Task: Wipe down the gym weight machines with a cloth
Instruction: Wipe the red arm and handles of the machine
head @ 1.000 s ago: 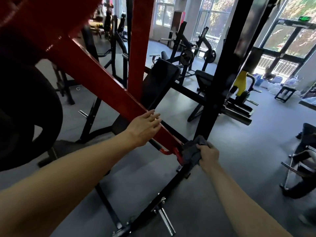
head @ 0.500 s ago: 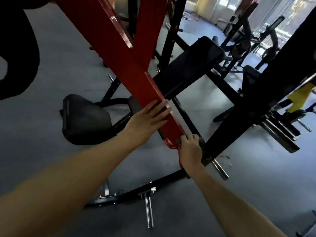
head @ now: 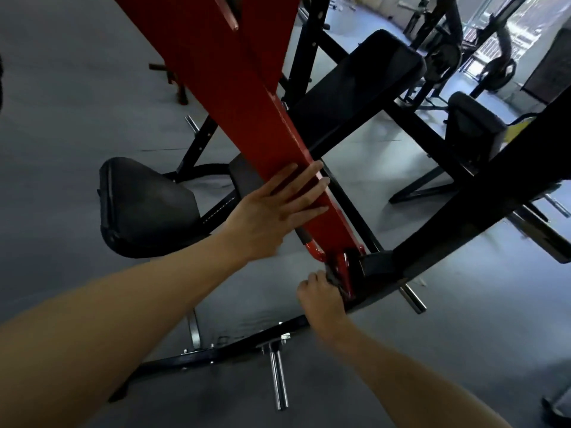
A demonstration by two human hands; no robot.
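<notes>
We note the right hand [head: 321, 299] has dropped from the red lever arm [head: 247, 97] edge to its lower pivot bracket [head: 344, 270], fingers clenched on the dark cloth [head: 333, 277]. Left hand [head: 272, 208] stays flat, fingers straight, bracing the arm. Wiping appears to reach the arm's bottom end.

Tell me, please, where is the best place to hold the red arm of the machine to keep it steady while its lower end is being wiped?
Probably the flat face of the red arm, just above its lower end, coming from the seat side. The left hand already rests there with straight fingers, clear of the right hand gripping the cloth below.
</notes>
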